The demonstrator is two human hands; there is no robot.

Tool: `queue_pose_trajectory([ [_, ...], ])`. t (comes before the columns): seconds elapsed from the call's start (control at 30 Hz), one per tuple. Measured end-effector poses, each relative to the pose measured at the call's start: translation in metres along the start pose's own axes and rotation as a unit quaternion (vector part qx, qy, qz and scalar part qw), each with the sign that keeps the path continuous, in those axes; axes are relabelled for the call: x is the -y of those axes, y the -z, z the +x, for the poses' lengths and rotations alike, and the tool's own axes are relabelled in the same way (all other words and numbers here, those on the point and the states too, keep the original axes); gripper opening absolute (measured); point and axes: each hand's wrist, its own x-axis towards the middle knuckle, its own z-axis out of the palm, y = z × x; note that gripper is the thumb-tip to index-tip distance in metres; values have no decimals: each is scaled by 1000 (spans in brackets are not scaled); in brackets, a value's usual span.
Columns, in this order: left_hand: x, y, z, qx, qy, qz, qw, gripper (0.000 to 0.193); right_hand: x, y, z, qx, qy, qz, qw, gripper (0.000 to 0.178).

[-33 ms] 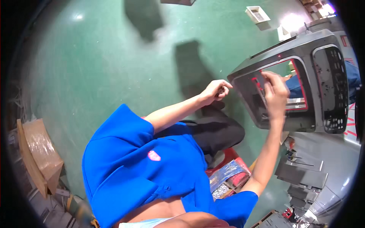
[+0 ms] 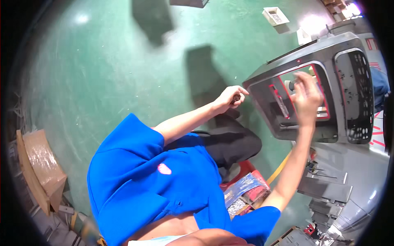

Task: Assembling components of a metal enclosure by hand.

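Observation:
A dark grey housing [image 2: 266, 102] with rounded corners stands tilted at the right. Its front has a rectangular opening edged in red, a narrow red-edged slot [image 2: 279, 101] beside it, and a side panel [image 2: 353, 94] pierced by several holes. My right hand [image 2: 308, 96] is raised in front of the opening, its fingers smeared by motion; whether they hold anything cannot be made out. Close to the housing's left corner, my left hand [image 2: 230, 99] has its fingers curled round small dark pieces [image 2: 235, 98], too small to name.
Below my right arm, a red crate [image 2: 246, 167] holds a plastic-wrapped bundle [image 2: 246, 188] and small silvery parts [image 2: 234, 206]. A white bin [image 2: 276, 16] sits on the green floor. Cardboard [image 2: 43, 164] stands left, sheet-metal panels [image 2: 328, 189] lower right, and blue cloth [image 2: 380, 82] shows behind the housing.
My right hand has moved right, away from the slot and across the opening. The left hand stays curled by the housing's corner. The whole view has shifted slightly.

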Motion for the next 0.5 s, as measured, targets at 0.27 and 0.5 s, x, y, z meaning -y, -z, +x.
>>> queue_pose_trajectory([
  [0.27, -27, -52, 63, -15, -41, 56, 997, 30, -46, 132, 151, -78, 136, -395, 905, 17],
  [0.5, -28, -72, 87, -8, -98, 144, 985, 39, -47, 116, 182, -11, 121, -534, 837, 16],
])
